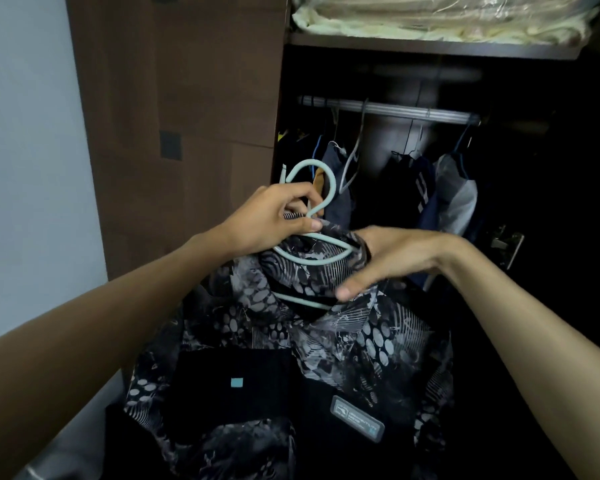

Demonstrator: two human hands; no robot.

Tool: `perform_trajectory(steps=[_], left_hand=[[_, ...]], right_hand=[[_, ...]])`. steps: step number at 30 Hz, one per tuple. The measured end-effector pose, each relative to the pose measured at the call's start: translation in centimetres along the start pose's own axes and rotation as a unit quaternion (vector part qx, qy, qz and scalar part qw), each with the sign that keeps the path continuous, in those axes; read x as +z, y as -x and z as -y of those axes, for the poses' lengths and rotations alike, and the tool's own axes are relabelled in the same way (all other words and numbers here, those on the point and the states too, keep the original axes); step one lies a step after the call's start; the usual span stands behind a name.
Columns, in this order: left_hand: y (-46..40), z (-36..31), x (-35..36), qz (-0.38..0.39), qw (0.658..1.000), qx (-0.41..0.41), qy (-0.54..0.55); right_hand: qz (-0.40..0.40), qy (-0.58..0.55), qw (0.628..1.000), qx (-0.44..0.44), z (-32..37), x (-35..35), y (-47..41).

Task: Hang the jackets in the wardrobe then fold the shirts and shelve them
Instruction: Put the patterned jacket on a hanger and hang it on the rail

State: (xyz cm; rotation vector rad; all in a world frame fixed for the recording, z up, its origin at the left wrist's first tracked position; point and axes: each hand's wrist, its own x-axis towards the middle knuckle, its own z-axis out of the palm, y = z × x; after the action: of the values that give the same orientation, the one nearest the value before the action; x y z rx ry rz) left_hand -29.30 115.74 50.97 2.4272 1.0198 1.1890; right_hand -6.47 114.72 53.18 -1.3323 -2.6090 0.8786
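A black and grey patterned jacket (pixel 329 344) hangs in front of me on a pale blue-green hanger (pixel 317 178). My left hand (pixel 274 216) grips the hanger's neck just below the hook, together with a bit of the collar. My right hand (pixel 385 258) holds the jacket's collar at the right side of the hanger, thumb pressed on the cloth. The hanger's hook points up, well below the wardrobe rail (pixel 385 110). The open wardrobe is dark inside.
Several dark garments (pixel 413 188) hang on the rail on other hangers. A shelf (pixel 430 46) above the rail carries pale folded bedding in plastic (pixel 440 15). The brown wardrobe door (pixel 177 116) stands at the left, next to a pale wall (pixel 25 133).
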Motion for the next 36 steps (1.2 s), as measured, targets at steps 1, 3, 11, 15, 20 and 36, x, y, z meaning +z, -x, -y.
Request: perform_trajectory(steps=[1,3,11,15,20,36], left_hand=[[-0.1,0.2,0.0,0.003,1.000,0.001,0.005],[-0.3,0.7,0.0,0.003,1.000,0.003,0.015],[-3.8,-1.8,0.5,0.075,0.993,0.048,0.075],[-4.5,-3.4,2.4,0.102,0.983,0.088,0.122],[-5.5,-3.8,5.4,0.116,0.975,0.125,0.140],[-8.0,-1.6,9.6,0.049,0.991,0.085,0.091]], right_hand=[[0.016,-0.003,1.000,0.004,-0.7,0.1,0.4],[-0.053,-0.021,0.998,0.002,-2.5,0.6,0.7],[-0.124,-0.048,0.988,0.083,-2.1,0.3,4.4],[-0.070,-0.178,0.976,0.105,0.4,1.6,8.2],[-0.233,-0.269,0.927,0.122,0.4,4.9,9.7],[-0.512,-0.336,0.782,0.116,1.1,8.8,13.2]])
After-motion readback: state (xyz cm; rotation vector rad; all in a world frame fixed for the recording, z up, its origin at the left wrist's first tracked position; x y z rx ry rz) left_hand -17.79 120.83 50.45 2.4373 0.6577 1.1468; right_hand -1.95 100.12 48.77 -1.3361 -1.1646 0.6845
